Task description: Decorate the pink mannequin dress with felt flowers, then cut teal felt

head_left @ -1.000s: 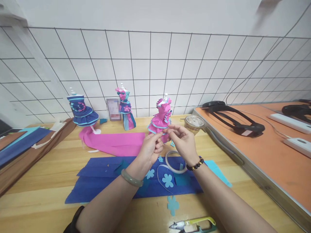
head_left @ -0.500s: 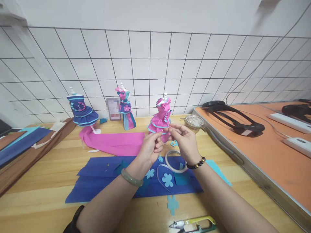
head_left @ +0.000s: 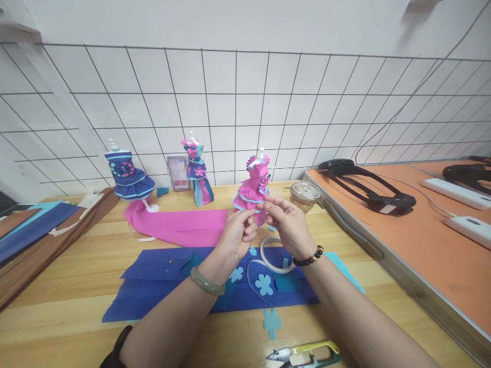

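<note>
My left hand (head_left: 240, 231) is closed in a pinch, just in front of the skirt of a small dress form in a pink dress (head_left: 256, 179). Close to its right, my right hand (head_left: 288, 225) also pinches, thumb against forefinger. Whatever lies between the fingertips is too small to make out. Below the hands, a roll of white tape (head_left: 264, 256) and light blue paper flowers (head_left: 264, 284) lie on a dark blue sheet (head_left: 153, 291). A teal flower (head_left: 272, 323) rests on the wood in front of it.
Yellow-green handled snips (head_left: 307, 353) lie at the front edge. Two more dressed forms, one in blue (head_left: 132, 181) and one multicoloured (head_left: 199, 176), stand behind a pink strip (head_left: 184, 227). A lidded cup (head_left: 306, 193) is at the back; black headgear (head_left: 372, 191) sits on the orange surface.
My right hand has shifted very slightly left and its fingers have moved a little closer to my left fingertips. My left hand has barely moved.
</note>
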Demonstrator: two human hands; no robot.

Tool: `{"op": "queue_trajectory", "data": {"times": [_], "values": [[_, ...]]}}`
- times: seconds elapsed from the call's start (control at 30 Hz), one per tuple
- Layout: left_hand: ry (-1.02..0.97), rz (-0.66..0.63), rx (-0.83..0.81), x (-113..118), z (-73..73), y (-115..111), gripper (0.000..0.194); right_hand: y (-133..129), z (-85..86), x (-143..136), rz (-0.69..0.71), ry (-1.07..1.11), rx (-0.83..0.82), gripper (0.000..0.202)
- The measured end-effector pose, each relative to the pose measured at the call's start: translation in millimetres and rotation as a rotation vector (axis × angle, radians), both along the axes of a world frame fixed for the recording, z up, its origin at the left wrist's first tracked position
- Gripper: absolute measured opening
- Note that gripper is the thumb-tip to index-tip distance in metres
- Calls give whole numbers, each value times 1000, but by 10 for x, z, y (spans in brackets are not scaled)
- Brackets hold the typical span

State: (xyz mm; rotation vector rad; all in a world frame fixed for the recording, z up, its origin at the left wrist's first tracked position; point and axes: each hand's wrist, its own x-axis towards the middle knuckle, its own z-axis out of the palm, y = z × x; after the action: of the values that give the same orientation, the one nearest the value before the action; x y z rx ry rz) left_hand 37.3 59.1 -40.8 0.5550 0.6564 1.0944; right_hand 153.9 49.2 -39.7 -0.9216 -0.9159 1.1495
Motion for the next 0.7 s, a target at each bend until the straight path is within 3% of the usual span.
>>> {"op": "queue_trajectory", "data": {"times": [0.17, 0.7], "values": [[-6, -5, -1, -3, 2, -3, 14, 6, -11, 12, 35, 81, -48, 29], [-19, 11, -13, -2, 18, 5, 16, -41, 45, 44, -104, -134, 112, 27]]}}
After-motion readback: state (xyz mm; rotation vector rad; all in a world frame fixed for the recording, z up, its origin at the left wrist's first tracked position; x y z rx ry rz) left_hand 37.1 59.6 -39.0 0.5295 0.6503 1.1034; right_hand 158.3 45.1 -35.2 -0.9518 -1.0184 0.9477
